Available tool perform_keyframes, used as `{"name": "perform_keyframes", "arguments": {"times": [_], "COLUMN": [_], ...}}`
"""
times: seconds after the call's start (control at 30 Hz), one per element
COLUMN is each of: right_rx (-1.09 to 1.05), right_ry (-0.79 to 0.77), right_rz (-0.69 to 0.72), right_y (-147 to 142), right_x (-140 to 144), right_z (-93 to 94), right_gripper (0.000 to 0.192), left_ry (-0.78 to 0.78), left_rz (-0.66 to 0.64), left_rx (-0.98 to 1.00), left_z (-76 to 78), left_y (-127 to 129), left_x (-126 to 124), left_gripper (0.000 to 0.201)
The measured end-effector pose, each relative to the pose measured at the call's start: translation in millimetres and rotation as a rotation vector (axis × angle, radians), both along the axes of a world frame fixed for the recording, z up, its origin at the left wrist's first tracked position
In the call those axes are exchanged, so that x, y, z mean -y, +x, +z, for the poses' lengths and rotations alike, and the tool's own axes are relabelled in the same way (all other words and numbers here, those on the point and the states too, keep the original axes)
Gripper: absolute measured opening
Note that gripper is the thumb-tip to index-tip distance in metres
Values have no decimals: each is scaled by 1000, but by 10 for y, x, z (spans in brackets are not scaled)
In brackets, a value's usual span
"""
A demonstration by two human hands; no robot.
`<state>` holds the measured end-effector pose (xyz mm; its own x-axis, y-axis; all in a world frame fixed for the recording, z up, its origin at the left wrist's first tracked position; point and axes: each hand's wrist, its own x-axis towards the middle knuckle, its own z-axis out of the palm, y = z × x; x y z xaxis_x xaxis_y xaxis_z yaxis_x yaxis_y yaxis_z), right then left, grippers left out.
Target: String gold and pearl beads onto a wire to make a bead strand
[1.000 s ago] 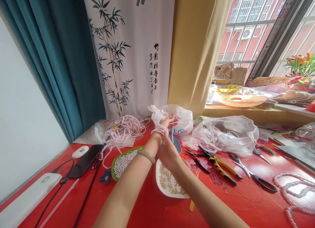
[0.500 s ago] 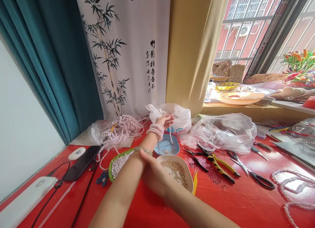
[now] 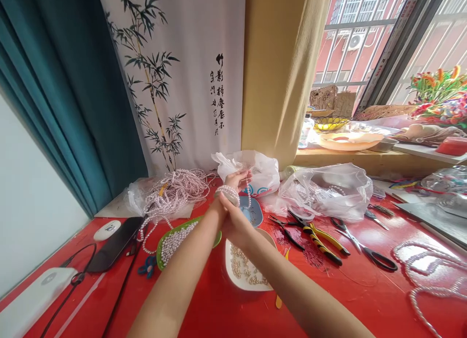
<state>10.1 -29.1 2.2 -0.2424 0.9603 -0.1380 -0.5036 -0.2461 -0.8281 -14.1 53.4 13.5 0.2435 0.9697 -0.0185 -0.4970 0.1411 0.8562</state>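
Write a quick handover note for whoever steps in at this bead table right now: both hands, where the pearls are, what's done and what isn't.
Left hand: raised over the red table, fingers pinched on a pearl strand that hangs down; several coils of pearls already sit round that wrist.
Right hand: against the left wrist, just below the coils; whether it grips anything cannot be told.
Underneath: white dish of gold beads, blue dish, green tray of pearls. Loose pearl strands pile at back left.
Pliers and scissors lie to the right, untouched.
Done: several wraps on the wrist. Left: the hanging tail is loose.
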Motion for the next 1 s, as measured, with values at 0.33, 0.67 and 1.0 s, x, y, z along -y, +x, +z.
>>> {"name": "perform_keyframes", "arguments": {"times": [0.33,0.67,1.0], "right_rx": [416,332,180], "right_ry": [246,284,65], "right_rz": [-233,42,177], "right_y": [856,951,1069], "right_x": [-122,-169,-157], "right_z": [-174,-363,-314], "right_gripper": [16,26,24], "left_ry": [-113,-206,-254], "left_rz": [-147,-73,107], "left_rx": [32,274,463], "left_z": [222,370,153], "left_y": [-16,-72,-367], "left_x": [-3,57,-133], "left_gripper": [9,16,29]}}
